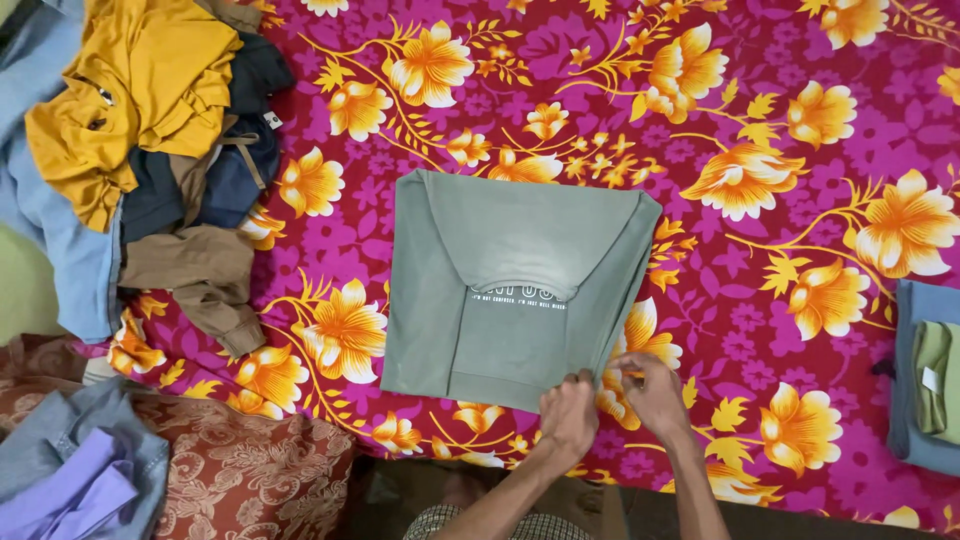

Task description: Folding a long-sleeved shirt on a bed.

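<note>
Fingers of both hands, left [567, 412] and right [652, 393], pinch the shirt [510, 285] at its 5 o'clock corner, mid-bedspread [760, 120]. A loose pinch could let the folded layers slide apart; the pile [150, 150] lies at 10 o'clock.

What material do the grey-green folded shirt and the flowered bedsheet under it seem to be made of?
The grey-green folded shirt looks like soft knit cotton, matte and slightly faded, with a ribbed hem; both hands, left and right, pinch its lower corner. The flowered bedsheet looks like thin woven cotton or a blend, flat and printed, with no sheen; the exact fibre is uncertain.
</note>
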